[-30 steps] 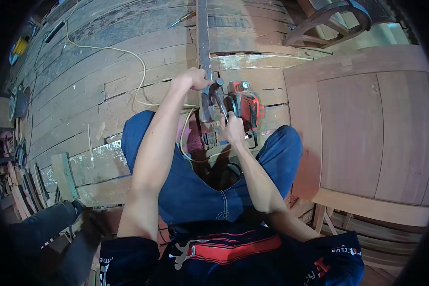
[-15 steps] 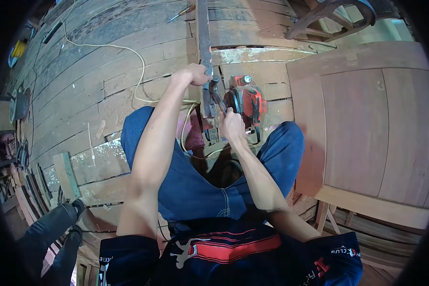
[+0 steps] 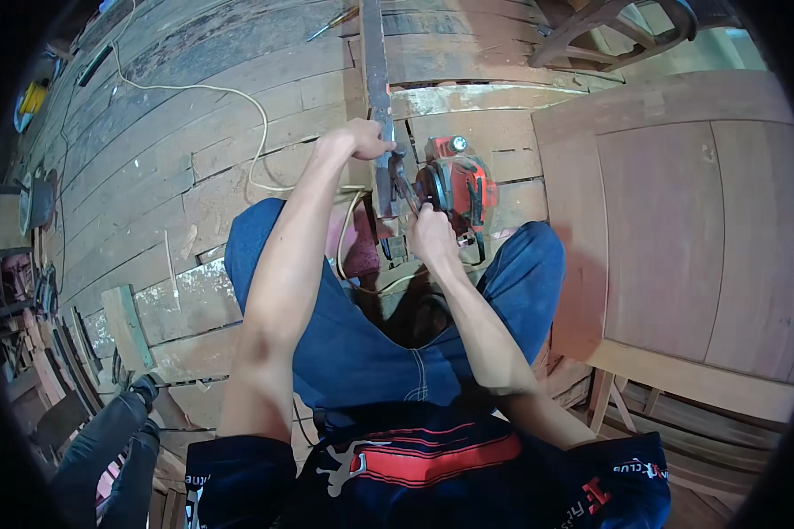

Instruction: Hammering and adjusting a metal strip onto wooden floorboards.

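A long dark wooden beam runs from the far edge down to the space between my knees. My left hand is closed over this beam, its fingers across the top and their undersides hidden. Close to its fingertips is the dark head of a hammer, which rests against the beam's right side. My right hand is closed round the lower end of the hammer's handle. Just right of the hammer, a red and black power tool lies on the floorboards, touched by neither hand.
A pale cord loops across the plank floor. At the right lies a large wooden panel; a curved wooden frame stands beyond it. A screwdriver-like tool lies far off. Another person's legs are at lower left.
The hammer's head has shifted slightly and my right hand has dropped a little toward me. My left hand stays on the beam. The other person's legs have moved slightly.
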The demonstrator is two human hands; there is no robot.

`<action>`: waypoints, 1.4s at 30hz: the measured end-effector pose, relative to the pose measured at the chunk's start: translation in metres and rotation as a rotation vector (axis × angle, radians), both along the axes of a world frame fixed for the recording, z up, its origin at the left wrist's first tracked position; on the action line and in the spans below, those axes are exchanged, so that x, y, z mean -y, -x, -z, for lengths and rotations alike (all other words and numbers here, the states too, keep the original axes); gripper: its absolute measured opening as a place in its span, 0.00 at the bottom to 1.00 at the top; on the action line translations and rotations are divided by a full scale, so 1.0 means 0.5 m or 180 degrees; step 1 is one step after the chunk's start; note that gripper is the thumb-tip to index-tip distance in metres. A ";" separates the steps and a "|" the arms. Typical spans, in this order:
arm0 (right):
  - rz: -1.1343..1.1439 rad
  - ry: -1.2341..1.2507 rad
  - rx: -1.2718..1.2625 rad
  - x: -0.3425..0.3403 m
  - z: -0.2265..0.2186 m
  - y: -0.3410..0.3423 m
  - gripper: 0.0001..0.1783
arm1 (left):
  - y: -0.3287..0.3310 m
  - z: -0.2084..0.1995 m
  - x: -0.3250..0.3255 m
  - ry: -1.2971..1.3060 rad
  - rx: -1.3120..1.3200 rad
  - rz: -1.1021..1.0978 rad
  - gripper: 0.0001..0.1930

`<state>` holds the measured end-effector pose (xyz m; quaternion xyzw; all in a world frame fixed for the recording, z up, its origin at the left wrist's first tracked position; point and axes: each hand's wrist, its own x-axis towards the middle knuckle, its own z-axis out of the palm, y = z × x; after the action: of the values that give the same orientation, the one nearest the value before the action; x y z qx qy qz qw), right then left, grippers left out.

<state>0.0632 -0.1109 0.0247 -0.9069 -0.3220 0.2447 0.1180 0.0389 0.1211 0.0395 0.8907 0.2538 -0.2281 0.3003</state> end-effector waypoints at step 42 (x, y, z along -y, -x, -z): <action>0.0287 -0.0876 -0.0440 0.018 -0.026 -0.035 0.24 | -0.008 -0.072 -0.050 0.0176 0.1607 -0.1683 0.25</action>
<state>0.0806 -0.1201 0.0377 -0.8767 -0.3027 0.2545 0.2739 0.0426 0.1462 0.0756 0.8141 0.3868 0.0777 0.4261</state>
